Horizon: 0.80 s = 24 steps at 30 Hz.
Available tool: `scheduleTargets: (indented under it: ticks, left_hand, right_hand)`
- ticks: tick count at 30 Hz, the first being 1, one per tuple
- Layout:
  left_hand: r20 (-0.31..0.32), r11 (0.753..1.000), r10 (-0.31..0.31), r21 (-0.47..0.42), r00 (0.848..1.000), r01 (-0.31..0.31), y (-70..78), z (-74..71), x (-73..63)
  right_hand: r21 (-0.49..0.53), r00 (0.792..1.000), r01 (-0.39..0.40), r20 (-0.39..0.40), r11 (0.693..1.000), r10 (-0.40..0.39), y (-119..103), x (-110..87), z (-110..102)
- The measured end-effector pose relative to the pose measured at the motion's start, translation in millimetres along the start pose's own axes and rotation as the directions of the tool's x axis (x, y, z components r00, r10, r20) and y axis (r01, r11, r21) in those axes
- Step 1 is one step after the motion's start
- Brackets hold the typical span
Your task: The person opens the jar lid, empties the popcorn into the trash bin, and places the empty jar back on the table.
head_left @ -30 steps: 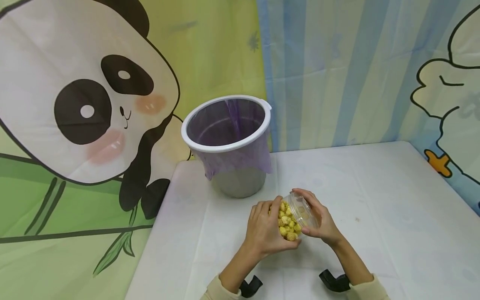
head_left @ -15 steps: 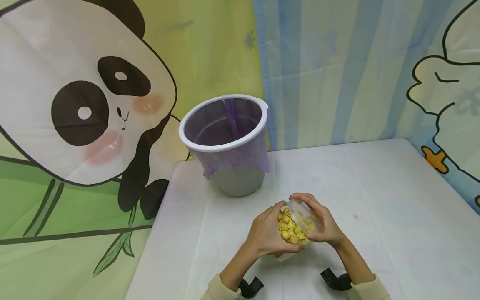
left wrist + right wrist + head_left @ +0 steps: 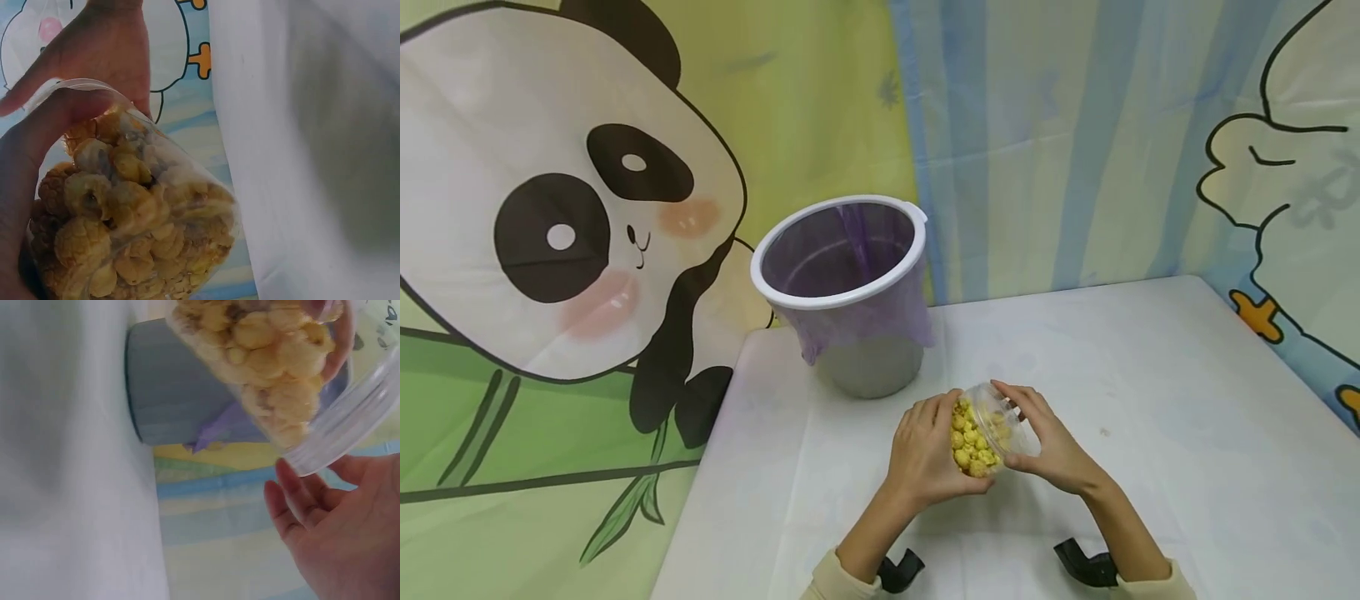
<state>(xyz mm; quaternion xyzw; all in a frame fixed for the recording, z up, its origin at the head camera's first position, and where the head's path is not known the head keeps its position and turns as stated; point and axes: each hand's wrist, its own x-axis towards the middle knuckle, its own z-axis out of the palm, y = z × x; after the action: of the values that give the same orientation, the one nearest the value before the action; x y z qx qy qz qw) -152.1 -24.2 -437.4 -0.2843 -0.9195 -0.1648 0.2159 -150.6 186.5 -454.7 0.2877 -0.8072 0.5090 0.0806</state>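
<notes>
My left hand (image 3: 925, 458) grips a clear plastic jar of yellow popcorn (image 3: 970, 442), held tilted above the table. At its mouth is a clear round lid (image 3: 996, 417), held at its edges between the thumb and fingers of my right hand (image 3: 1056, 446). In the right wrist view, the lid (image 3: 350, 419) sits against the jar's rim, with fingertips (image 3: 287, 469) touching its edge. Whether it is seated all round cannot be seen. Popcorn (image 3: 131, 212) shows through the jar wall in the left wrist view, and my right hand (image 3: 112, 50) is beyond it.
A grey bin (image 3: 872, 367) with a white rim and purple liner stands at the table's back left. The table (image 3: 1112, 400) has a white cover. Printed cloth with a panda (image 3: 677, 333) hangs behind and to the left.
The jar and lid have tipped over and back a little, with both hands staying on them. My right hand's fingers have spread slightly wider at the lid. The head view has shifted slightly.
</notes>
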Motion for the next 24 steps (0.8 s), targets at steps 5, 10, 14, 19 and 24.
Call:
scheduleTargets:
  ticks: [5, 10, 14, 19, 24]
  left_hand:
    - [-0.026, 0.997, 0.043, 0.07, 0.999, -0.041, -2.1, 2.0, -3.0]
    - [-0.004, 0.996, 0.042, 0.076, 0.999, -0.041, -2.0, -0.1, -4.3]
    - [0.042, 0.998, 0.033, 0.046, 0.999, -0.035, -0.9, -3.0, -4.9]
    - [0.091, 0.999, 0.045, 0.006, 0.995, -0.046, -1.2, -6.5, -5.1]
    - [0.143, 0.998, 0.059, -0.044, 0.988, -0.054, -3.1, -10.9, -4.5]
  right_hand:
    - [-0.077, 0.999, -0.033, 0.008, 0.997, 0.034, -0.1, 1.3, 2.8]
    - [0.04, 0.994, 0.103, 0.032, 0.994, -0.104, 11.3, 2.6, 4.0]
    - [0.193, 0.973, 0.213, 0.052, 0.958, -0.226, 20.7, 4.0, 2.7]
    - [0.323, 0.953, 0.235, 0.107, 0.917, -0.283, 26.8, 3.2, -1.0]
    - [0.35, 0.922, 0.28, 0.161, 0.894, -0.352, 27.0, 3.3, -3.3]
